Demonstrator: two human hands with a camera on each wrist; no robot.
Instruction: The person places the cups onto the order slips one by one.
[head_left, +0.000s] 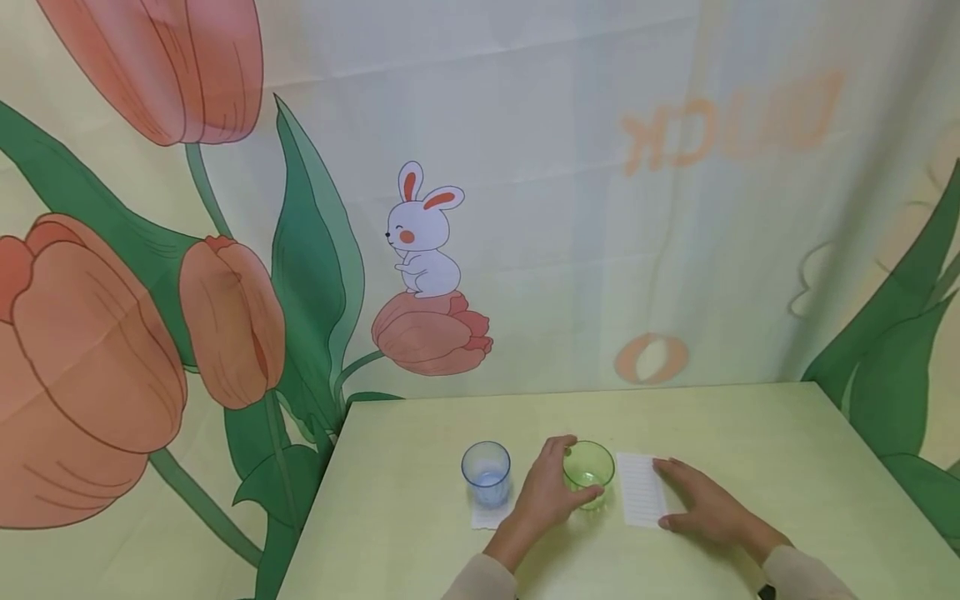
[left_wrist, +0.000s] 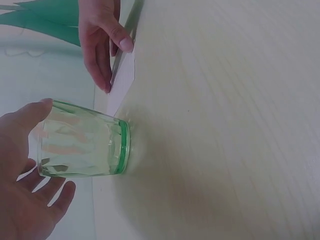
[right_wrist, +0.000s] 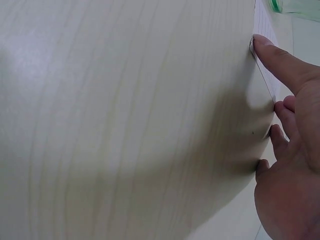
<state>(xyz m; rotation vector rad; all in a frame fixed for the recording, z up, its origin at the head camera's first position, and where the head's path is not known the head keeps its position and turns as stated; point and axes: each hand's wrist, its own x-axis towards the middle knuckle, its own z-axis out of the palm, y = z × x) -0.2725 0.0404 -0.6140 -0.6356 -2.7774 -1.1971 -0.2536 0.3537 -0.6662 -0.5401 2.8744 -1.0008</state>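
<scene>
A clear green glass [head_left: 589, 477] stands upright near the middle of the table, and my left hand [head_left: 546, 490] grips it from the left. In the left wrist view the thumb lies at the rim of the green glass [left_wrist: 82, 142], with the other fingers around the far side. Whether its base touches the table I cannot tell. Just right of it lies a white lined sheet of paper [head_left: 641, 492]. My right hand [head_left: 708, 504] touches this sheet's right edge, thumb and fingers spread apart. The right wrist view shows the thumb [right_wrist: 280, 62] on the paper's edge.
Left of my left hand, a blue glass [head_left: 486, 477] stands on another white piece of paper [head_left: 483, 518]. The pale wooden table [head_left: 405, 542] ends at the back against a hanging cloth [head_left: 540, 250] printed with tulips and a rabbit.
</scene>
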